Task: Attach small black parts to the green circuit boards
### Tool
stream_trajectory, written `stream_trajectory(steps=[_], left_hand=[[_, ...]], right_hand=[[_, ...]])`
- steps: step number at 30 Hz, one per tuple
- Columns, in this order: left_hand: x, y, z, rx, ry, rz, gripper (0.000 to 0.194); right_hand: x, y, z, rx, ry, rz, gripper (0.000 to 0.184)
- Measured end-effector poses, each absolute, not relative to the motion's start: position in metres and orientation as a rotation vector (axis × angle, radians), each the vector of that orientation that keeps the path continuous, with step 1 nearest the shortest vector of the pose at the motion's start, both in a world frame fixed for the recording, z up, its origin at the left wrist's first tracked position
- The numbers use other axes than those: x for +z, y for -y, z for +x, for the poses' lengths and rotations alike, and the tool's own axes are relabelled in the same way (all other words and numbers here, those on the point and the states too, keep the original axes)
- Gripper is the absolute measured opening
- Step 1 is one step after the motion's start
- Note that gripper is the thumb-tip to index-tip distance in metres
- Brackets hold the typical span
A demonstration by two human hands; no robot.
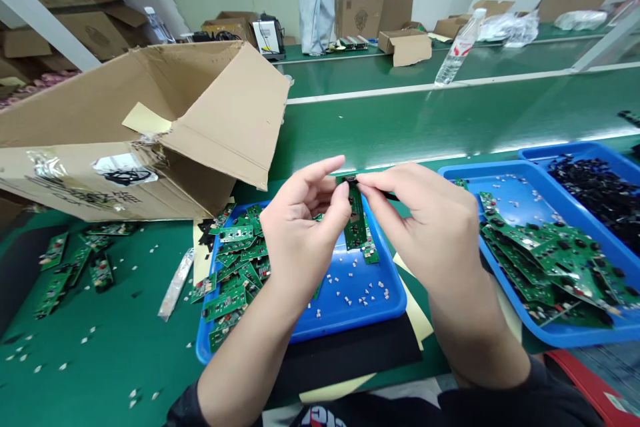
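A green circuit board (pixel 355 223) hangs upright over the middle blue tray (pixel 345 328). My left hand (pixel 305 230) grips its upper end between thumb and fingers. At that same end sits a small black part (pixel 351 179), touched by the fingertips of my right hand (pixel 425 227). The right thumb and forefinger are pinched together there, and a thin dark piece (pixel 391 196) shows between the fingers; what it is I cannot make out. Below, the tray carries a pile of circuit boards (pixel 233 280) at its left and small white bits (pixel 367 292) strewn over its floor.
A large open carton (pixel 125 173) stands at the left. Loose boards (pixel 103 271) and a clear plastic strip (pixel 177 285) lie before it. To the right are a blue tray of boards (pixel 537 332) and one of black parts (pixel 600 197). A water bottle (pixel 461 47) stands on the ledge.
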State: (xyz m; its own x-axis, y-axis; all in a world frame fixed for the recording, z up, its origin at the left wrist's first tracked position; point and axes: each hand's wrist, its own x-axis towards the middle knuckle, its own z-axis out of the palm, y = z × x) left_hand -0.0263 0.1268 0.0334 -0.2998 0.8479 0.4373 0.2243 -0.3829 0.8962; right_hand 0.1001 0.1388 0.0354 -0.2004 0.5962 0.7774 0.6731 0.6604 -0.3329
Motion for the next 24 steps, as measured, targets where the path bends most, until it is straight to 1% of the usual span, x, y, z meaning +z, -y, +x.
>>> stream_trajectory(steps=[5, 15, 20, 24], left_hand=[[0.033, -0.129, -0.025, 1.775, -1.347, 1.412, 0.023], [0.035, -0.128, -0.028, 1.705, -1.317, 1.412, 0.026], [0.037, -0.128, -0.031, 1.704, -1.304, 1.428, 0.023], [0.04, -0.129, -0.038, 1.627, -1.271, 1.462, 0.026]], right_hand=[[0.034, -0.138, 0.095, -0.128, 1.819, -0.999, 0.017], [0.032, -0.142, 0.095, -0.151, 1.808, -1.011, 0.017], [0.031, -0.145, 0.094, -0.21, 1.809, -0.943, 0.019], [0.026, -0.153, 0.096, -0.227, 1.827, -0.843, 0.019]])
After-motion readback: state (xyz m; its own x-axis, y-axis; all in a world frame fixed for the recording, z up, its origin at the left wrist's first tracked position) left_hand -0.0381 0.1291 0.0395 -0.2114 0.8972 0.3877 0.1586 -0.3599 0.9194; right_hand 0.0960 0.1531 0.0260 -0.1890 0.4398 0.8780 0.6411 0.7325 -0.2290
